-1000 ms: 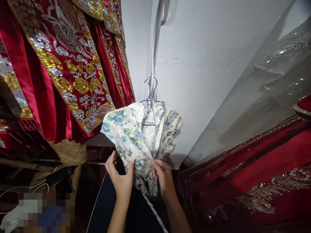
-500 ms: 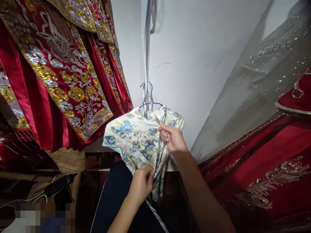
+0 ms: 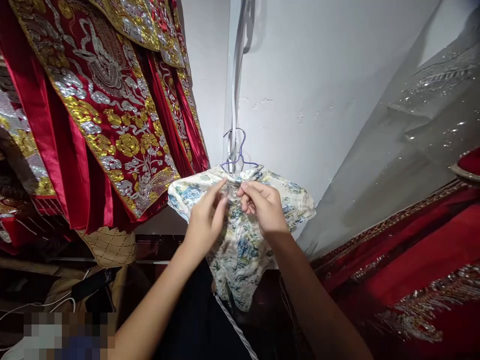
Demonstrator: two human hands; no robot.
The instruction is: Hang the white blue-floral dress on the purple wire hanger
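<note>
A white shirt with blue flowers [image 3: 245,250] hangs in front of me on a thin purple wire hanger [image 3: 240,159]. My right hand [image 3: 264,202] is closed in a pinch at the front of the shirt, just under the neckline. Beside it on the left, my left hand [image 3: 208,215] is raised over the shirt front with thumb and fingers apart. Nothing shows in its grasp. Both hands partly cover the upper chest of the shirt.
The hanger is hooked to a white strap [image 3: 236,90] along the pale wall [image 3: 300,75]. Embroidered red garments [image 3: 127,145] hang at left. Sheer sparkly fabric [image 3: 397,145] and a beaded red garment [image 3: 431,260] are at right. A black device with white cables [image 3: 88,286] lies lower left.
My left hand has let go of the lower shirt and risen to the neckline. The shirt front, gathered before, now lies spread out, with both sleeves extended. My right hand has shifted slightly upward.
</note>
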